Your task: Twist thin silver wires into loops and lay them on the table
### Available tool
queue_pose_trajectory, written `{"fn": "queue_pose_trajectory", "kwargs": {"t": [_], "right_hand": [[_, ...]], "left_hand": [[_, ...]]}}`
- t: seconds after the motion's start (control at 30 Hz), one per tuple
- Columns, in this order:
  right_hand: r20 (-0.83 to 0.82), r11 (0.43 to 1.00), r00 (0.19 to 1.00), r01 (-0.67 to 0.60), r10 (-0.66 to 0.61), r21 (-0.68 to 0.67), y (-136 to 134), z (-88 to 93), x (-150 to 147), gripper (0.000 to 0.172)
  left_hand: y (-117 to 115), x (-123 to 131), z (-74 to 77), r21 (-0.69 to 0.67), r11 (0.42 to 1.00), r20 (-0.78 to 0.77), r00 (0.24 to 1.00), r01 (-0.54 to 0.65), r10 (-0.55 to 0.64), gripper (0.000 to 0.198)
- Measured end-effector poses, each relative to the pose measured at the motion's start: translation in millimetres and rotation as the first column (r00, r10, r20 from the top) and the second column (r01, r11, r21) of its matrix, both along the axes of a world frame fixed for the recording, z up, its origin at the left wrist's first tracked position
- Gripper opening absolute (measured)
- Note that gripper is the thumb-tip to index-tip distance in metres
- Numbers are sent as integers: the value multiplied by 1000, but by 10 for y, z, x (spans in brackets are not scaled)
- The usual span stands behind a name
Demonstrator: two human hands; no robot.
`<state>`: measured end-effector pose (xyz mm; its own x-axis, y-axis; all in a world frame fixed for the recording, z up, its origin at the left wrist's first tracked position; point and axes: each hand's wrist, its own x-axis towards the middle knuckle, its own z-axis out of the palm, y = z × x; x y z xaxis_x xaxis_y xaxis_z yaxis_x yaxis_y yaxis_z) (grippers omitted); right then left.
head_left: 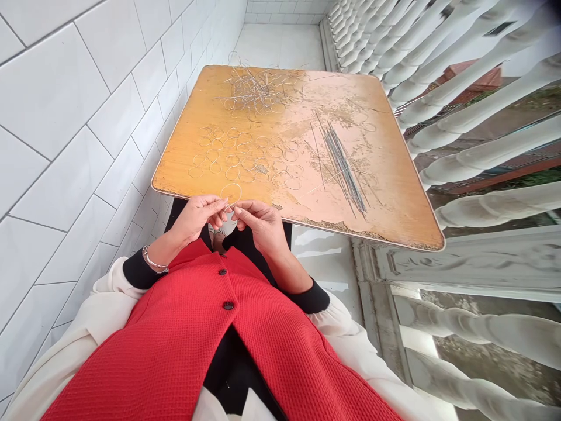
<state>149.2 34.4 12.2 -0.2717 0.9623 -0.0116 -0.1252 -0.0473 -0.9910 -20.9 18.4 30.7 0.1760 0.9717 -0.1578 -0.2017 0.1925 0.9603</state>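
Observation:
Between my two hands, at the near edge of the table, is a thin wire bent into a round loop [241, 192]. My left hand [199, 215] pinches it from the left between thumb and fingers. From the right, my right hand [258, 221] pinches the same wire just below the loop. Just beyond my hands, several wire rings shaped like figure eights [233, 168] lie in rows on the table. To their right rests a bundle of straight wires [344, 169], with one lighter wire across it.
The worn wooden table [394, 193] has peeling patches and a chipped near edge. A tangled heap of wire [256, 90] lies at its far side. A white tiled wall [56, 111] runs along the left, and a white balustrade [464, 128] along the right.

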Motion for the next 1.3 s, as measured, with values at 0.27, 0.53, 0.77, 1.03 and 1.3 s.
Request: {"fn": "queue_pose_trajectory", "kwargs": {"t": [0.27, 0.53, 0.77, 1.03, 1.3], "right_hand": [[-13, 999, 999, -37, 37, -19, 13, 69, -33, 31], [57, 997, 996, 64, -67, 45, 3, 84, -59, 36], [186, 986, 977, 80, -107, 146, -2, 76, -51, 32], [-64, 993, 991, 116, -116, -7, 8, 65, -95, 23], [-84, 983, 979, 184, -183, -7, -15, 33, -153, 24]], "left_hand": [[27, -23, 11, 45, 999, -46, 999, 30, -28, 46], [29, -56, 72, 58, 994, -119, 988, -91, 97, 31], [85, -65, 186, 69, 994, -106, 990, -90, 97, 15], [75, 40, 74, 124, 965, 29, 973, -231, 229, 15], [21, 84, 20, 63, 963, 88, 963, -262, 256, 21]]}}
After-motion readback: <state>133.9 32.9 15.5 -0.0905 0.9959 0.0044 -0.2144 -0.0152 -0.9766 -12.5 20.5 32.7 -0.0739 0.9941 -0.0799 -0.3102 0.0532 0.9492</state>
